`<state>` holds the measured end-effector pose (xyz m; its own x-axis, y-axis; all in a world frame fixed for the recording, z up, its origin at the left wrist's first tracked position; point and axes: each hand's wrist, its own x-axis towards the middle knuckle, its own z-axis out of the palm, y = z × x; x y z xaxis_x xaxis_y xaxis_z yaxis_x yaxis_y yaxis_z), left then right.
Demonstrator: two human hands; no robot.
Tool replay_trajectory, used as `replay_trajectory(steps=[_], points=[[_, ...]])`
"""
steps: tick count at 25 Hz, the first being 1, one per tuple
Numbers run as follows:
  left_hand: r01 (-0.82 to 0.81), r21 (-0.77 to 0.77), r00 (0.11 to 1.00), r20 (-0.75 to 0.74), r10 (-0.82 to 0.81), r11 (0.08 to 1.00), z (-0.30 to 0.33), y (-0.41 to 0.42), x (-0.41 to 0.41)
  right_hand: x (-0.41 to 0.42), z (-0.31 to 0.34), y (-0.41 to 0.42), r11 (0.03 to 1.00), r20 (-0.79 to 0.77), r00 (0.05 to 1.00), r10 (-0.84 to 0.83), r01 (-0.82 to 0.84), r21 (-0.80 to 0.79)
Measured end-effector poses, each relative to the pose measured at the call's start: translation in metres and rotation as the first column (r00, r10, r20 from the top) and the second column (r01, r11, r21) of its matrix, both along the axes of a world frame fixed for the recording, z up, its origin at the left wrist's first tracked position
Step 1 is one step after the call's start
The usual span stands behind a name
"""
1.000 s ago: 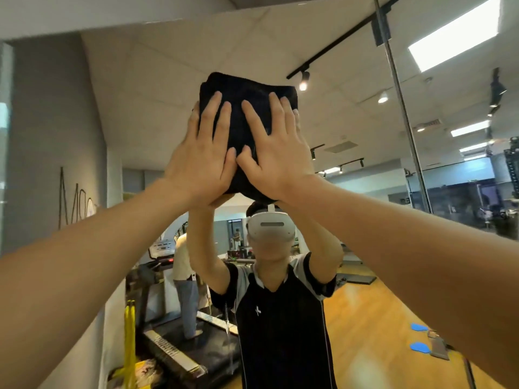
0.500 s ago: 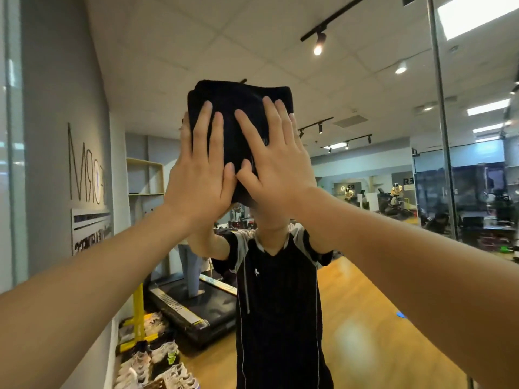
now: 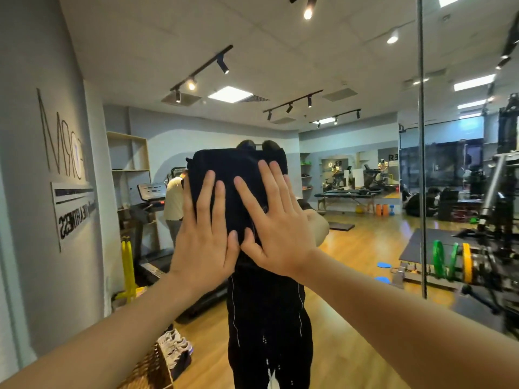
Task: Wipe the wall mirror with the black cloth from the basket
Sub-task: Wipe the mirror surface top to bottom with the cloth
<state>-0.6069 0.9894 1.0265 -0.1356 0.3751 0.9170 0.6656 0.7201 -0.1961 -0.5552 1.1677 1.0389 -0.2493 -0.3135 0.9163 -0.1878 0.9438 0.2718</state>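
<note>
Head view: we see both hands flat on a folded black cloth point(image 3: 233, 192), pressing it against the wall mirror point(image 3: 365, 192). Our left hand point(image 3: 202, 234) covers the lower left part of the cloth, fingers straight and pointing up, close together. Our right hand point(image 3: 276, 226) covers the lower right part, fingers straight and spread a bit, angled up and to the left. The two thumbs touch at the bottom middle of the cloth. Neither hand curls around the cloth; both just press it with open palms. The cloth sits about centre frame, its top edge above our fingertips, hiding the head of our reflection point(image 3: 266, 318), which wears dark clothing. Both forearms reach in from the bottom corners. A vertical seam point(image 3: 420, 136) in the mirror runs down the right side. Reflected in the glass we see a treadmill point(image 3: 148, 197) with a person point(image 3: 174, 200) standing beside it, wooden shelves point(image 3: 129, 153), a wood floor point(image 3: 359, 248), coloured weight plates point(image 3: 449, 259) on a rack at right, and track lights on the ceiling. A woven basket point(image 3: 151, 372) shows at the bottom left, with shoes point(image 3: 174, 343) just beside it. Mirrored lettering point(image 3: 61, 141) shows on the grey wall at left.
</note>
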Motion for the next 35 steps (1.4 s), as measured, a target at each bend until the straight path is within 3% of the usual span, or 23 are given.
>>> replay_trajectory(steps=[7,17,22,35], points=[[-0.007,0.008,1.0,0.03,0.006,1.0,-0.024,0.06,0.023,0.031,-0.013,0.057,0.992,0.061,0.992,-0.111,0.106,0.073],[0.062,-0.018,0.997,0.038,-0.062,0.998,-0.034,0.197,0.071,0.094,-0.028,0.186,0.957,0.112,0.951,-0.289,0.283,0.066],[0.068,-0.042,0.998,0.0,-0.068,0.997,-0.04,0.25,0.089,0.113,-0.038,0.235,0.953,0.123,0.946,-0.301,0.302,0.012],[0.12,-0.199,0.993,-0.001,-0.122,0.973,-0.033,0.195,0.067,0.075,-0.061,0.18,0.97,-0.016,0.988,-0.153,0.147,-0.195]])
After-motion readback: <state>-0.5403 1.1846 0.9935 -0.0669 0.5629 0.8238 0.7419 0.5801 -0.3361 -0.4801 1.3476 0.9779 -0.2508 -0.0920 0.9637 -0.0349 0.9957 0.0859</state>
